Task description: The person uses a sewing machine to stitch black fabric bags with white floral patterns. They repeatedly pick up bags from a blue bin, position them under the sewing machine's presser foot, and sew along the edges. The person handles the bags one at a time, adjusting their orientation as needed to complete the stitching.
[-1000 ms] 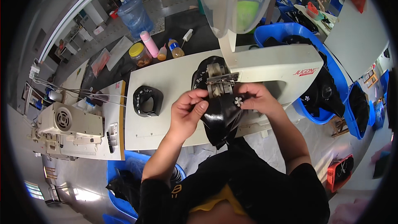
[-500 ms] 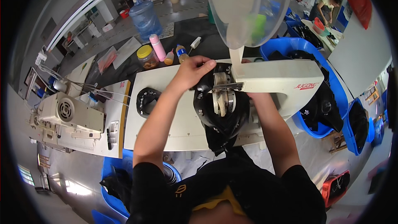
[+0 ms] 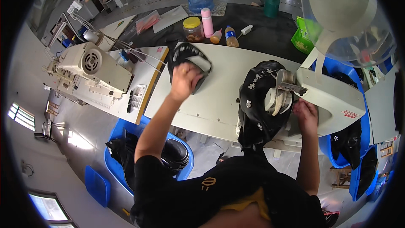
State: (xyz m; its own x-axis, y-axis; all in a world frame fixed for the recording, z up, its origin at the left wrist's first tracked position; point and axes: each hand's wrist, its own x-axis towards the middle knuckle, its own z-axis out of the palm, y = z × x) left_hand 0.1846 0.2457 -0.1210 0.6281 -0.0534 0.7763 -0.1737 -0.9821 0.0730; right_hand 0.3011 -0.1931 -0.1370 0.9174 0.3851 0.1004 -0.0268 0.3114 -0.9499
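Note:
On the white table, my left hand is closed on a black ring-shaped piece with small white flowers; the hand is slightly blurred. A larger glossy black flower-patterned piece lies around the pale roller of a cream machine, its lower end hanging over the table's front edge. Close to the roller's right side is my right hand, fingers curled together. What those fingers hold, if anything, is hidden.
Left of the table stands a sewing machine. Behind are a yellow-lidded jar, a pink bottle and a drink bottle. Blue tubs hold black pieces at lower left and right. A clear shield hangs over the machine.
My left hand has left the piece at the roller, moved left and taken hold of the ring-shaped piece. My right hand now shows beside the roller. The view has swung left.

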